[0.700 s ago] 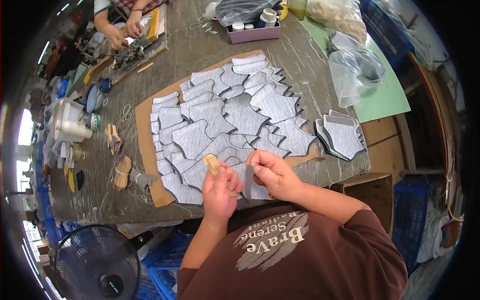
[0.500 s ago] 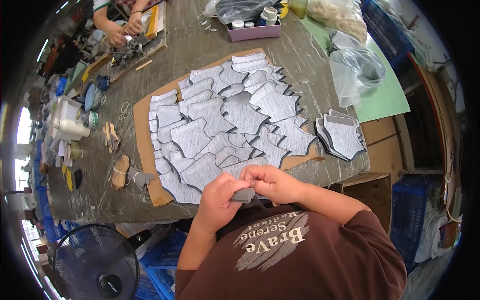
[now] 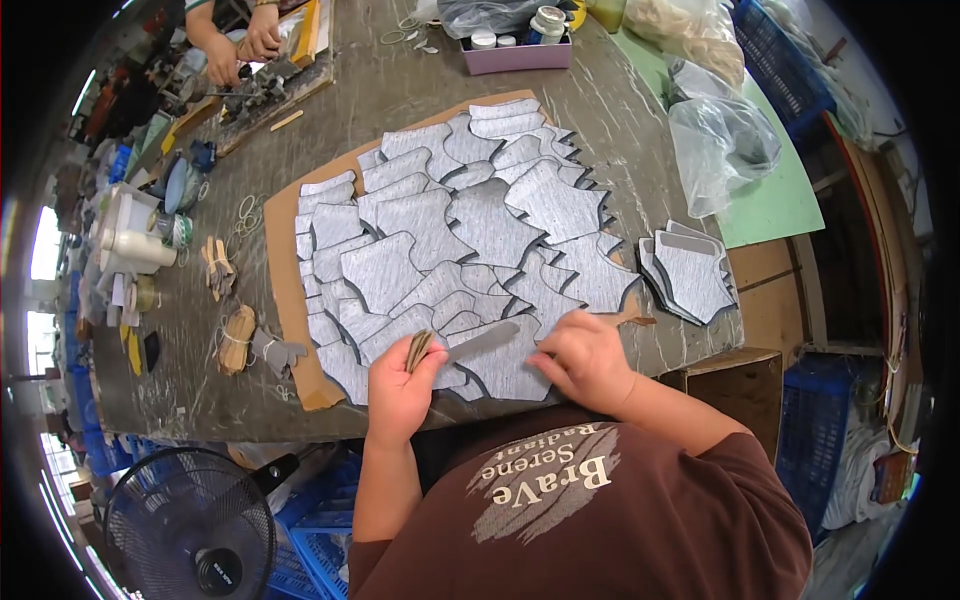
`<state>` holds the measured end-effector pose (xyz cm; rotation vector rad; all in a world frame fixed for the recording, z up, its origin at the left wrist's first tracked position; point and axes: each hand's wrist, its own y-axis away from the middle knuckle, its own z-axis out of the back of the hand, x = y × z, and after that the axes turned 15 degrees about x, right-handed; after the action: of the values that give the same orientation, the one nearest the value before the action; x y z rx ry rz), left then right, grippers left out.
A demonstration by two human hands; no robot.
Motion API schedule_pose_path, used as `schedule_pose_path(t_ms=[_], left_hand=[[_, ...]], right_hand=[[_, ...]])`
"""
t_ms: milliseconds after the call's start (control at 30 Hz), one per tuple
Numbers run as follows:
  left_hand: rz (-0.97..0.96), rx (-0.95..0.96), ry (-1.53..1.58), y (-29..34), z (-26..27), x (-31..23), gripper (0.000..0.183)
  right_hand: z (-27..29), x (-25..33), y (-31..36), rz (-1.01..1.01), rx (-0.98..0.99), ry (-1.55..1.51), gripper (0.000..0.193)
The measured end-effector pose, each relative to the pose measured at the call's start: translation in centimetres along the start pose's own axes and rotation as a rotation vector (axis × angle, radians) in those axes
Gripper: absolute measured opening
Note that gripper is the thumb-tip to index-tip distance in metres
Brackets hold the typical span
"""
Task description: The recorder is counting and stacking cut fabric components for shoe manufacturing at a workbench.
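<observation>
Your left hand (image 3: 398, 395) grips a small bundle of thin tan strips (image 3: 419, 352), its fingers pinched closed around it above the near edge of the layered grey pieces (image 3: 490, 225). A slim dark-grey strip (image 3: 485, 342) reaches from those fingertips toward your right hand, over the pieces; whether the left fingers hold its end, you cannot tell from this view. The fingers of your right hand (image 3: 592, 362) are curled, thumb and forefinger slightly parted, with nothing visible between them; the strip's far end lies just short of them.

The grey pieces overlap on a brown cardboard sheet (image 3: 284, 270) on the counter (image 3: 390, 85). A smaller stack of similar pieces (image 3: 695, 278) sits to the right, near the counter's edge. Left of the cardboard lie a tan bundle (image 3: 238, 338) and, just beside it, a grey bundle (image 3: 277, 352). At the far side stands a purple box (image 3: 517, 60) of jars.
</observation>
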<state>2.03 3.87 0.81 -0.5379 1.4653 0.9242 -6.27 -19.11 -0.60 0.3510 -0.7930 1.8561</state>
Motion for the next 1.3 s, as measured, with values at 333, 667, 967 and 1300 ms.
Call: schedule_pose_path(t_ms=[333,667,967,1300], left_hand=[[0.058,0.101,-0.042,-2.0,-0.9,-0.1,0.004],[0.069,0.097,-0.112,-2.3,-1.1,0.0,0.01],[-0.081,0.008,-0.623,-2.5,-2.0,-0.7,0.011],[-0.128,0.124,-0.351,-1.0,-3.3,-0.7,0.009]], right_hand=[[-1.4,-0.4,1.4,-0.041,0.229,0.298,0.028],[-1.5,-0.3,1.2,-0.009,0.136,0.334,0.023],[-1.8,-0.3,1.4,-0.014,0.188,0.389,0.021],[0.2,0.1,0.5,-0.332,-0.027,-0.417,0.015]])
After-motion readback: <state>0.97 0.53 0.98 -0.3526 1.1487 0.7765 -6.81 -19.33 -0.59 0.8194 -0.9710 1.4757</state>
